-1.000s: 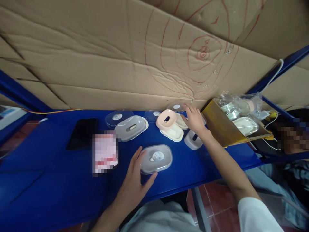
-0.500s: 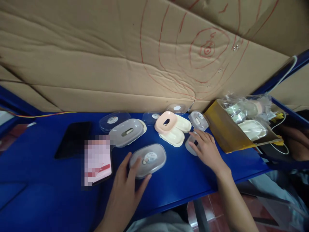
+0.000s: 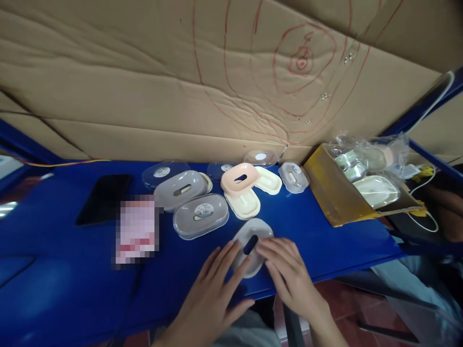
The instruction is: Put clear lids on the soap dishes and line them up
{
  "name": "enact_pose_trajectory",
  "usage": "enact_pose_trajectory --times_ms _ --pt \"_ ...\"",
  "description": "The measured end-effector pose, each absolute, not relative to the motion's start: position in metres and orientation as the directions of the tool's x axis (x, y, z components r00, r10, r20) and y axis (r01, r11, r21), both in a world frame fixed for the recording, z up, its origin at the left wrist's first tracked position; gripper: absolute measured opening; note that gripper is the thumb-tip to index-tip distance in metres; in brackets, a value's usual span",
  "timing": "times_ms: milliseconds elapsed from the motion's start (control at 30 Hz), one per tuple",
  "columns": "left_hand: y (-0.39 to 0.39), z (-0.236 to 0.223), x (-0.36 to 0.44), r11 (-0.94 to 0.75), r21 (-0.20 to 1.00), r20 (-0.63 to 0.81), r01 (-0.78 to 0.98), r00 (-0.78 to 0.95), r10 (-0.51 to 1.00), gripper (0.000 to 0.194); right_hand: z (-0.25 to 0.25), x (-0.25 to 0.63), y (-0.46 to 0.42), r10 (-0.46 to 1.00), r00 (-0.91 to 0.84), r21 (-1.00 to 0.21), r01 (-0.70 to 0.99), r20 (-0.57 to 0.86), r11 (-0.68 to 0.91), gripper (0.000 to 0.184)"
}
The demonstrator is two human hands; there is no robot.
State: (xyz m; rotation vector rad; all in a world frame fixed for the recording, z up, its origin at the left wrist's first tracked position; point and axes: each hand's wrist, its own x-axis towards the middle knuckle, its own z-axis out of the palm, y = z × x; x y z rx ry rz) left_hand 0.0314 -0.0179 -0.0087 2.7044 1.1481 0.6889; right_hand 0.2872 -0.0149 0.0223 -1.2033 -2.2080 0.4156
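Head view: spread left hand [image 3: 210, 286] is touching grey dish [image 3: 254, 228] near table's [image 3: 329, 248] front edge. Half-curled right hand [image 3: 290, 267] is too, hold unclear.

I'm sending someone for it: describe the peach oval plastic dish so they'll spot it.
At the right of the blue tabletop is a yellow-brown cardboard box. Leftward, two cream oval plastic trays lie partly beneath the peach dish. Its peach colour sets it apart from these and nearby grey oval plastic dishes.

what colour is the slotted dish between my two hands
Light grey; the slotted dish shows best in the head view.
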Motion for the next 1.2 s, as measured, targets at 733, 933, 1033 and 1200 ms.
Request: enact_pose_trajectory --times_ms 733,933,1033,1200 --pt "-0.019 0.001 0.005 -0.601 0.557 0.382 0.574 0.465 0.799 0.029 -0.010 0.322 -0.034 0.943 -0.259 -0.615 0.715 0.209 0.333 0.035" --pt "0.002 0.001 0.027 -0.633 0.522 0.362 0.572 0.524 0.771 0.025 -0.006 0.330 -0.028 0.963 -0.217 -0.685 0.679 0.159 0.265 0.089" --pt "0.015 0.000 0.037 -0.640 0.497 0.350 0.586 0.540 0.766 0.023 -0.005 0.323 -0.019 0.942 -0.281 -0.669 0.666 0.184 0.330 0.077" --pt "0.021 -0.002 0.045 -0.628 0.429 0.357 0.649 0.517 0.778 0.032 -0.011 0.313 -0.013 0.910 -0.184 -0.608 0.693 0.371 0.387 0.035"
